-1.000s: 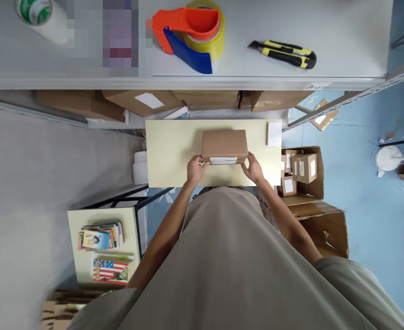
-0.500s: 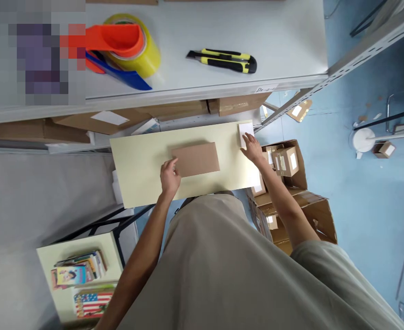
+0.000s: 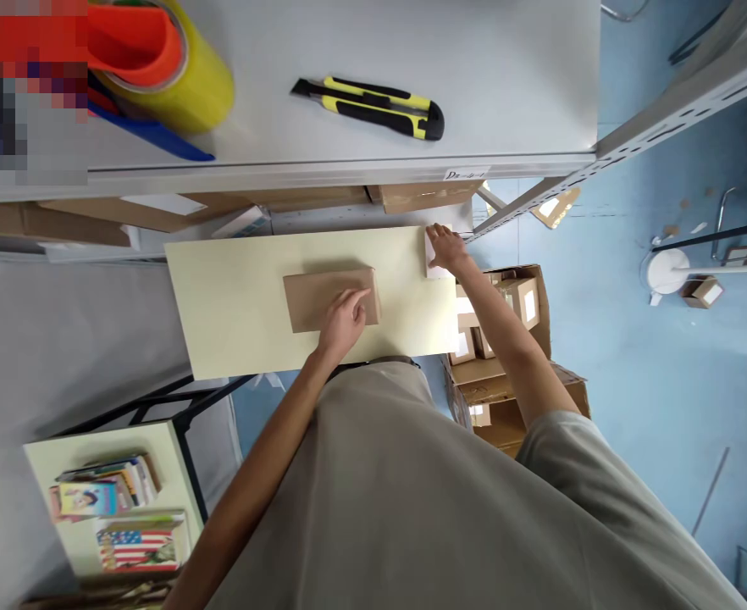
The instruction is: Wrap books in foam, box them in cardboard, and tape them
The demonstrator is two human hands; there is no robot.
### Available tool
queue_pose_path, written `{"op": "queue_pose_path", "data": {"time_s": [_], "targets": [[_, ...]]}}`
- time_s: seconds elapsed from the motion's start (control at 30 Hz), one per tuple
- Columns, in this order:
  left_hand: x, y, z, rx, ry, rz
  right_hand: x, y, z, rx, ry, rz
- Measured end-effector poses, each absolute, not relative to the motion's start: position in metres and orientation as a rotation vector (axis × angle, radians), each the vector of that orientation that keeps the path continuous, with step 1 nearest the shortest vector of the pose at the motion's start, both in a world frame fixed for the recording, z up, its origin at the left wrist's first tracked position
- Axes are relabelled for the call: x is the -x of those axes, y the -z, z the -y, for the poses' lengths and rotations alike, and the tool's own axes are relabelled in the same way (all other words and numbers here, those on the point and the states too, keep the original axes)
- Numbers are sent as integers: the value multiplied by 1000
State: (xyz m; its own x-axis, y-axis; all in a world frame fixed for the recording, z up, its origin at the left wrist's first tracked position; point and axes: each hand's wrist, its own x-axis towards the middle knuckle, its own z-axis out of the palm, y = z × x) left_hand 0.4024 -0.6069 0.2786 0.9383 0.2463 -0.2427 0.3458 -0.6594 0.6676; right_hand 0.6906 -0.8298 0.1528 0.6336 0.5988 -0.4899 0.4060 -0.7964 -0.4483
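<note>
A closed brown cardboard box [image 3: 303,303] lies flat on the pale yellow tabletop [image 3: 234,322]. My left hand [image 3: 343,324] is over the right half of the box, its index finger stretched toward the box's right end and the other fingers loosely bent. Nothing shows in that hand. At the tabletop's far right corner sits a small white pad or stack of labels [image 3: 438,272]. My right hand [image 3: 448,249] lies on it with fingers apart, thumb on the near side, covering most of it.
On the grey shelf [image 3: 506,76] ahead lie a yellow-black utility knife [image 3: 373,107] and a yellow tape roll [image 3: 212,89] in a red dispenser [image 3: 135,47]. Open cartons of small boxes [image 3: 518,301] stand on the right. Books [image 3: 110,487] rest on a lower-left table.
My left hand has moved right, from the box's left end onto its right half. My right hand has reached further over the white pad. The view has shifted; the box keeps its place.
</note>
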Motion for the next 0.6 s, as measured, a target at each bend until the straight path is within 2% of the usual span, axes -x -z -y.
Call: {"op": "queue_pose_path", "data": {"time_s": [0.33,0.6], "targets": [[-417,-276,630,-2295,235,-357,-643,-184,841,2647,-740,890],[-424,-278,651,-2289,368,-245,-638,-197,867,2676,-1004,1094]]}}
